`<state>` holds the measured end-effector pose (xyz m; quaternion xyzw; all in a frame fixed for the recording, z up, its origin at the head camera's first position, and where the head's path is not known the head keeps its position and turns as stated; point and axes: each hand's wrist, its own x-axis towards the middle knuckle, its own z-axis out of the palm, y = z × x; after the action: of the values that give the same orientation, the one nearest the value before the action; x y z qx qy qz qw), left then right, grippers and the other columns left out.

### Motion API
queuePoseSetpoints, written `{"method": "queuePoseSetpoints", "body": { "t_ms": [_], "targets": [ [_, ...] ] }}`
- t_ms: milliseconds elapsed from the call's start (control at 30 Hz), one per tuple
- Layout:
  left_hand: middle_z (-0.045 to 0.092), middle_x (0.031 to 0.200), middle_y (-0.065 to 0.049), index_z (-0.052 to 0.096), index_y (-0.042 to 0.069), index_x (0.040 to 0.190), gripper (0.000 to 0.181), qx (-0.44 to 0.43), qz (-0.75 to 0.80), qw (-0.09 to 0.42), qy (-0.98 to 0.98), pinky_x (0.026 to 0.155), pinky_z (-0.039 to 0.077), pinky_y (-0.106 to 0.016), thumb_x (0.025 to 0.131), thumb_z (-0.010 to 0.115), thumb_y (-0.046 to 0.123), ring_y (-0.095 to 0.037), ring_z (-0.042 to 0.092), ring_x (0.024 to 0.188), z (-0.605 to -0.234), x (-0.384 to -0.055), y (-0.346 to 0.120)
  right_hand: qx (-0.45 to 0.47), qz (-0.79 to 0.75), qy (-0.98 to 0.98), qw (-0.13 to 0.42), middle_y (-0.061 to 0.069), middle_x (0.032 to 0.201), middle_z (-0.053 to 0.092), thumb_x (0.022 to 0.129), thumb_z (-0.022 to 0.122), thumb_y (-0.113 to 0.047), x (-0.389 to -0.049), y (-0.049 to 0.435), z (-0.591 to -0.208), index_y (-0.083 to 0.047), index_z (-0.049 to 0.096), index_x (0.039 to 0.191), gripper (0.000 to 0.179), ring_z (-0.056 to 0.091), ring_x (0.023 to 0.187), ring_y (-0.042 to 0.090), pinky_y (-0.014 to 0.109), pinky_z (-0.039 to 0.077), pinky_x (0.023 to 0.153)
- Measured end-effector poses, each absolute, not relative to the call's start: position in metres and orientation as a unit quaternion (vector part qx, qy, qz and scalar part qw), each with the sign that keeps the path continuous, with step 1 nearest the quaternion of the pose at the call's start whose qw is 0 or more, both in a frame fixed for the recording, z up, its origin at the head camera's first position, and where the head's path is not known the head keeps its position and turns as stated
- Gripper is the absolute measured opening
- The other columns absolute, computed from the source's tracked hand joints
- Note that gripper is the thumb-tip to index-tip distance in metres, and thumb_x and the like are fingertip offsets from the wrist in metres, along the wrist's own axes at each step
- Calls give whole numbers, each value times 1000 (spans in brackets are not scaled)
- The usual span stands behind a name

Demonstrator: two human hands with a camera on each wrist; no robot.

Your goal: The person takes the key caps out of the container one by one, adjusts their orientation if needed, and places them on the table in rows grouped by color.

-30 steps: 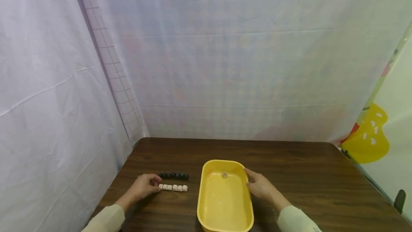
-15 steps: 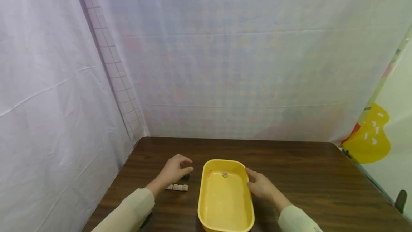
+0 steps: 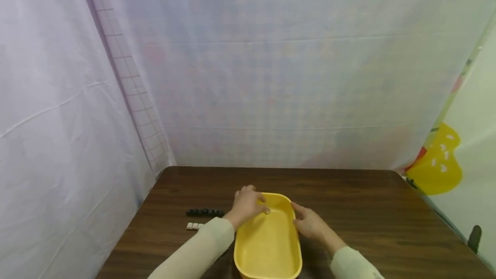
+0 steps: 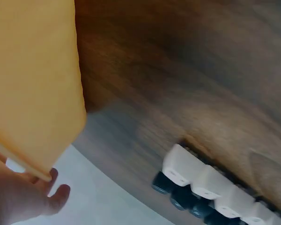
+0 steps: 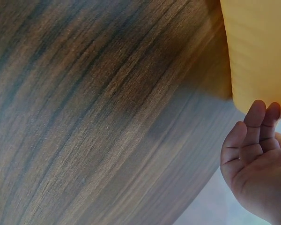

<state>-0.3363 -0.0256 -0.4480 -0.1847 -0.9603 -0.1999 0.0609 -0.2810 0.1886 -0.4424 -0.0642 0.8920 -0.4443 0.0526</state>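
My right hand (image 3: 310, 224) grips the far right rim of a deep yellow plastic tray (image 3: 267, 249); in the right wrist view its fingers (image 5: 255, 119) lie against the tray's outer wall. My left hand (image 3: 246, 205) reaches over the tray's far left rim, thumb and fingers spread apart. Right at its thumb tip, inside the tray, lies a small light keycap (image 3: 268, 211). In the left wrist view, some fingers of the left hand (image 4: 18, 197) hang outside the rim. A row of black keycaps (image 3: 204, 212) and a row of white keycaps (image 3: 195, 226) lie left of the tray, partly hidden by the left sleeve.
Everything stands on a dark wood-grain table (image 3: 348, 201). Pale curtains (image 3: 271, 76) hang behind it and along the left side. A yellow printed figure (image 3: 435, 162) shows on the sheet at the right.
My left hand has moved from the left end of the white keycap row, up and right, to over the tray. The right hand has kept its grip on the tray rim.
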Motion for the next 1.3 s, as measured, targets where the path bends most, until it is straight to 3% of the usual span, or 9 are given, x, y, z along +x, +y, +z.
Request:
{"method": "queuePoseSetpoints", "body": {
  "t_ms": [200,367,500,833,967,1133,1300],
  "targets": [
    [62,113,-5,80,25,92,15,-163,-130,61,-976,101,33,-56,85,77,38,-31,48,116,-455,-346,-10,-61,-452,888,56,9,81,65,88,56,2,-279,188,-441,6,40,147,61,52,56,17,29,43,51],
    [61,117,-7,76,26,80,21,-156,-37,59,-985,106,30,-59,88,72,45,-32,47,121,-461,-351,-3,-55,-446,891,58,12,89,67,89,57,1,-279,188,-440,5,40,147,61,58,64,18,31,48,57],
    [60,121,-8,74,25,81,23,-158,6,60,-986,107,30,-59,89,69,46,-32,47,123,-463,-353,0,-58,-436,896,54,16,98,68,89,58,1,-281,188,-440,6,41,147,60,60,70,19,31,50,61],
    [59,127,-10,76,25,81,22,-173,16,68,-982,109,29,-59,90,69,44,-33,45,127,-461,-350,0,-56,-434,898,54,9,85,65,90,58,0,-281,188,-441,6,41,146,59,58,67,18,31,49,60],
    [57,133,-10,78,26,86,20,-188,-1,89,-978,108,32,-54,92,68,42,-31,44,129,-460,-348,-1,-57,-438,895,54,9,82,64,90,57,1,-280,188,-441,6,41,147,59,57,63,18,31,47,56],
    [58,106,-1,76,18,92,15,-224,-90,134,-961,87,44,-34,91,71,33,-19,49,100,-455,-347,-9,-55,-438,896,56,9,84,64,89,57,0,-280,187,-440,5,41,147,60,56,64,18,32,47,57],
    [57,84,6,66,15,90,10,-251,-210,87,-941,67,47,-26,90,74,20,-10,53,75,-449,-344,-16,-56,-433,898,54,12,92,67,90,58,-1,-280,188,-442,5,42,146,58,59,71,19,34,51,65]
  ]
}}
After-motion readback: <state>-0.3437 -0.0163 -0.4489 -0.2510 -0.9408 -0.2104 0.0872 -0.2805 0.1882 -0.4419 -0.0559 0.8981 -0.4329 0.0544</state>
